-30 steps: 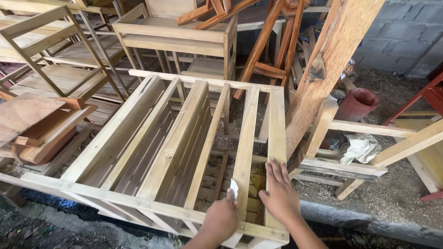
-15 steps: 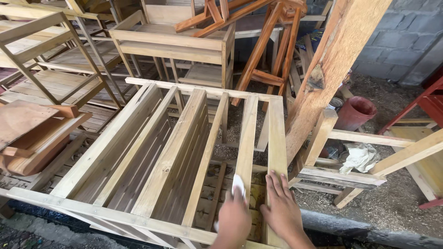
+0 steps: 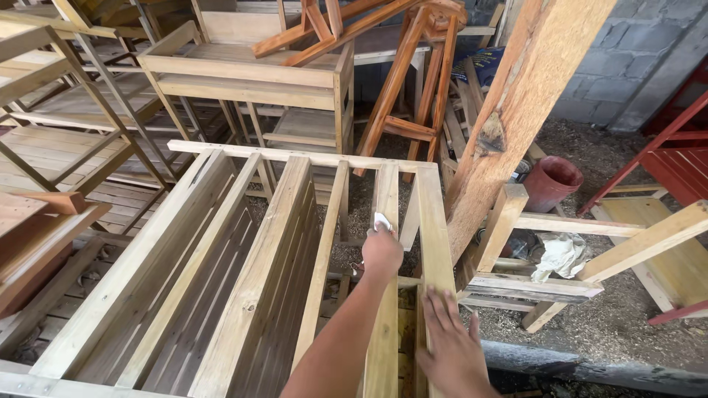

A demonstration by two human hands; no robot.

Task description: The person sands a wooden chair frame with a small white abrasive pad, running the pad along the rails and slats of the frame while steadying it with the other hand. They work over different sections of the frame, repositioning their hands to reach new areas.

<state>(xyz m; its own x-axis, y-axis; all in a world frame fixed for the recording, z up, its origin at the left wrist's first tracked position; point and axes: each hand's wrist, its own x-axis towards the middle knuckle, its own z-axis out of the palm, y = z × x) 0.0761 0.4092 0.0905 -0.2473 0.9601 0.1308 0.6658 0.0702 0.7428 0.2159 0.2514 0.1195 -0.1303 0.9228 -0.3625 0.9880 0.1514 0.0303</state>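
Since the earlier frame: left hand [image 3: 382, 250] has slid up the slat [image 3: 385, 221], away from the person; right hand [image 3: 451, 346] has stayed low on the outer rail [image 3: 434, 236].

Left hand: clenched on a small white pad [image 3: 381, 220], probably sandpaper, though too small to tell for certain; pad pressed flat to the slat's top face, roughly midway along its length.

Right hand: released, palm down, fingers spread on the outer rail's near end, grasping nothing.

Frame [image 3: 221, 258]: pale bare wood, long slats running away from the person, joined by a cross rail [image 3: 295, 156] at the far end; the worked slat lies just beside the outer rail.

Post [image 3: 516, 118]: thick rough timber, leaning, just right of the frame.

Pot [image 3: 552, 182]: reddish, on the floor beyond the post.

Rag [image 3: 560, 254]: crumpled, pale, on the floor near low timber offcuts.

Stool [image 3: 413, 81]: reddish-brown, behind the frame.

Shelving [image 3: 251, 74]: unfinished wood units, at the back and left.
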